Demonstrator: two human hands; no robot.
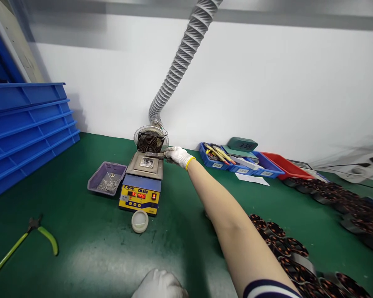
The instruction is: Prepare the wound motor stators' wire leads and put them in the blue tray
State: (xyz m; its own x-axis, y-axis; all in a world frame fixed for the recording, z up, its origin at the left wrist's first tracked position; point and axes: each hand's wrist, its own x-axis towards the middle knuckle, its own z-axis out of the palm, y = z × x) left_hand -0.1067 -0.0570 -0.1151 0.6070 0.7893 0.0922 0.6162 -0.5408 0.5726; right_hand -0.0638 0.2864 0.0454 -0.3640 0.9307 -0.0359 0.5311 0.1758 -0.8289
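My right hand [178, 156], in a white glove with a yellow cuff, reaches to the back of the solder pot [139, 198]. Its fingers are closed on a thin flat metal strip [153, 155], which lies across the far edge of the pot's shiny molten-metal bath [146, 162]. Red digits glow on the pot's yellow front panel. At the bottom edge my left hand [160, 285], also gloved, shows only in part with its fingers curled; whatever they hold is hidden. A small round white dish [139, 221] stands before the pot.
Left of the pot sits a purple tray [107, 179] of metal bits. Green-handled cutters [34, 225] lie far left, near stacked blue crates [27, 132]. A fan [151, 142] and duct [183, 54] stand behind. Copper-wound rings [279, 246] and blue bins [216, 162] are on the right.
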